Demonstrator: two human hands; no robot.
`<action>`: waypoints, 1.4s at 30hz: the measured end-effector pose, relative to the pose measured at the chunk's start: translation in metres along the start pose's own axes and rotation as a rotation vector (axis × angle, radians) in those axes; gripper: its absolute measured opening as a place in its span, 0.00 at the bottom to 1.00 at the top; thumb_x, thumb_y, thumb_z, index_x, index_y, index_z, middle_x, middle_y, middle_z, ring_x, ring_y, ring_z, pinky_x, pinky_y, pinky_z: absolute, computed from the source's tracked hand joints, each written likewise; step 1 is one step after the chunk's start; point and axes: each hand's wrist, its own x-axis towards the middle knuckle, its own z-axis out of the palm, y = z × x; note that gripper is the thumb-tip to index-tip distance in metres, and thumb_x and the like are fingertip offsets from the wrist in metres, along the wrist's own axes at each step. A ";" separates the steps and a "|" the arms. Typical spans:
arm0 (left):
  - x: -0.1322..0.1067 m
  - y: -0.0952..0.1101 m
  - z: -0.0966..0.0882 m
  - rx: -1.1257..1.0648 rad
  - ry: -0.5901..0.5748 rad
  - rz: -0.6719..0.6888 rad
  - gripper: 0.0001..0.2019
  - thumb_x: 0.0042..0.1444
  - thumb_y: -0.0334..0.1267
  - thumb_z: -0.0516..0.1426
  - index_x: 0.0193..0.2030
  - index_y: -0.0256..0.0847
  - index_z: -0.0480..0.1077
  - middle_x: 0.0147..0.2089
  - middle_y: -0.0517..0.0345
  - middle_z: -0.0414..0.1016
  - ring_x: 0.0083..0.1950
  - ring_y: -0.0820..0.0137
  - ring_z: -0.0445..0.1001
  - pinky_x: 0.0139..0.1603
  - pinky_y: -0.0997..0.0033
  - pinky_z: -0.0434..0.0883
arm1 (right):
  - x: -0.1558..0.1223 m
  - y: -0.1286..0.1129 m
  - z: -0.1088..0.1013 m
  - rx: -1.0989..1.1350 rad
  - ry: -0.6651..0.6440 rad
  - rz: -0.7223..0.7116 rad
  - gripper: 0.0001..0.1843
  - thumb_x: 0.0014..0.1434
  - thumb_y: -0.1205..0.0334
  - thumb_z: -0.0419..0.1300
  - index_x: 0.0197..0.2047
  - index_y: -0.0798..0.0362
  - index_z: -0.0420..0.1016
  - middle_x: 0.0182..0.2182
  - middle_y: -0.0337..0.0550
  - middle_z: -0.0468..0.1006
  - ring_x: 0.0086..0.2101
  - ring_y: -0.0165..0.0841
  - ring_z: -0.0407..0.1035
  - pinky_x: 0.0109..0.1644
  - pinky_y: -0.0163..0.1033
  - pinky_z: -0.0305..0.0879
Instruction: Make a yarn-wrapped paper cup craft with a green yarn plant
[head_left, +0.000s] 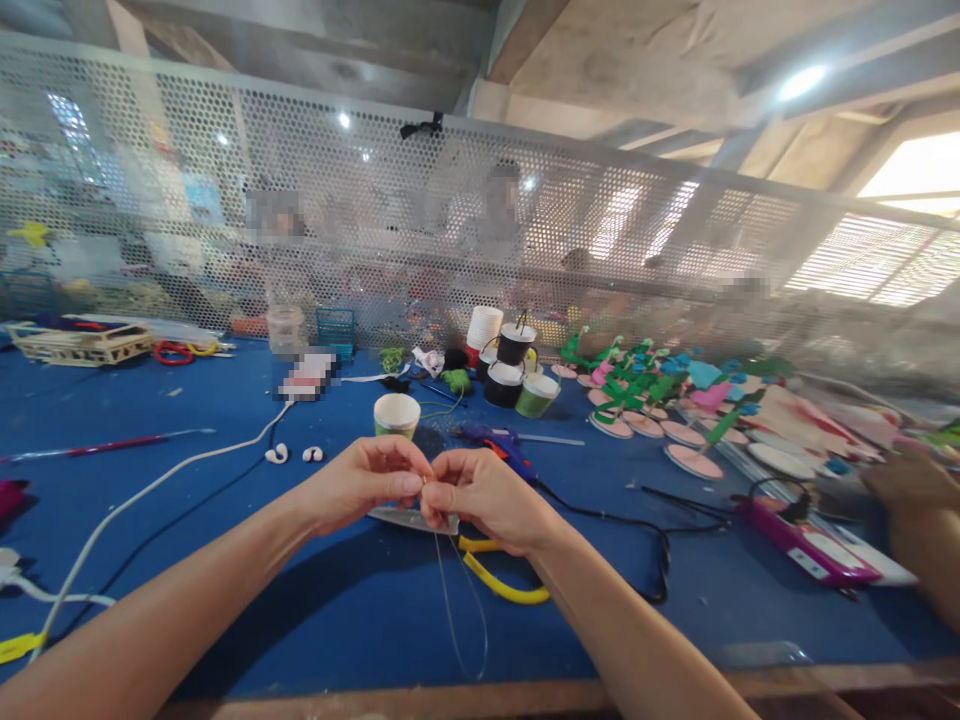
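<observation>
1. From where I stand, the left hand [382, 475] and right hand [480, 495] meet fingertip to fingertip, low over the blue table [300, 610].
2. Both grips are pinched tight, thumb against finger, at the top of a clear line [445, 590]; whether a bead or a knot sits between those tips, I can't make out, the fingers cover it.
3. The line drops from the grip toward the person in a long, slack loop.
4. How far along? The strand is in the fingers and looped, but I see no fastened end, so I'd judge this piece part-way done, with the fingertip work left.
5. Just beyond the grip stands a green paper cup [397, 413], upright, with no handle showing. Farther off and to the right, black paper cups [504, 385] have thin handles and look more complete.
6. A yellow-handled tool [517, 594] lies right under the right hand; a blue glue gun [499, 447] rests just past it.
7. Well to the right of the grip, craft flowers [694, 460] stand on pink discs, apparently assembled. Beyond the purple power strip [814, 540], another person's hand [904, 485] blurs at the edge.
</observation>
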 end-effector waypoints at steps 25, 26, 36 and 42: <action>0.003 -0.003 0.002 -0.019 0.204 0.024 0.11 0.40 0.37 0.61 0.29 0.35 0.66 0.23 0.63 0.68 0.25 0.76 0.67 0.31 0.73 0.63 | 0.003 0.003 0.001 -0.142 0.134 -0.036 0.13 0.43 0.55 0.61 0.26 0.58 0.70 0.19 0.37 0.73 0.19 0.23 0.65 0.25 0.31 0.61; 0.003 -0.004 0.002 -0.029 0.204 0.020 0.11 0.40 0.37 0.62 0.29 0.35 0.66 0.24 0.63 0.69 0.25 0.77 0.67 0.31 0.73 0.63 | 0.003 0.003 0.001 -0.136 0.135 -0.033 0.13 0.43 0.55 0.62 0.25 0.58 0.70 0.18 0.37 0.73 0.19 0.23 0.65 0.24 0.31 0.61; 0.003 -0.007 -0.001 -0.087 0.107 0.031 0.08 0.39 0.35 0.62 0.25 0.35 0.68 0.23 0.62 0.69 0.25 0.76 0.68 0.29 0.73 0.64 | 0.004 0.004 0.000 -0.073 0.075 -0.010 0.12 0.43 0.58 0.63 0.24 0.58 0.69 0.18 0.37 0.73 0.18 0.22 0.65 0.24 0.30 0.61; 0.003 -0.006 -0.001 -0.101 0.139 0.049 0.07 0.38 0.33 0.62 0.23 0.35 0.68 0.24 0.63 0.67 0.25 0.77 0.67 0.28 0.76 0.63 | 0.004 0.004 0.002 -0.064 0.087 0.005 0.12 0.42 0.57 0.63 0.25 0.58 0.68 0.18 0.36 0.74 0.18 0.22 0.65 0.24 0.30 0.61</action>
